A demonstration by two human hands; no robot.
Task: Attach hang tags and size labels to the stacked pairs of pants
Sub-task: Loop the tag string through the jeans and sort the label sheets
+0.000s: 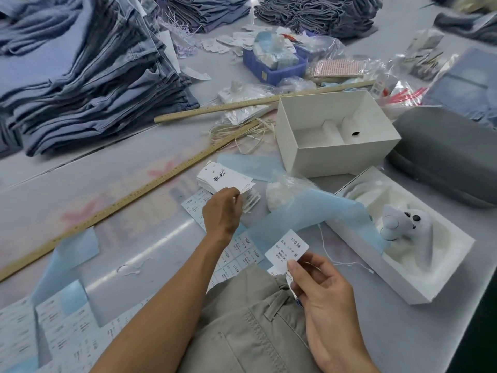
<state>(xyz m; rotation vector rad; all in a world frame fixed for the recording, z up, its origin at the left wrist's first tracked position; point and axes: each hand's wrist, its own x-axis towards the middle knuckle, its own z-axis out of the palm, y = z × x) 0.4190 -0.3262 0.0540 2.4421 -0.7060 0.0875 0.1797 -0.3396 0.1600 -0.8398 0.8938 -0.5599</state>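
Right hand (320, 286) grip: white size label (287, 250), small print illegible. Left hand (222, 211) grip: white hang tag (246, 193), half hidden. Beneath: khaki pants (250, 329), cropped; grey desk (161, 238).

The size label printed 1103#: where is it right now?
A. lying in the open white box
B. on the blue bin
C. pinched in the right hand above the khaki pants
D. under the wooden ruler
C: the right hand pinches the size label by its lower edge, just above the khaki pants.

Two wooden rulers (265, 99), two white boxes (336, 157)
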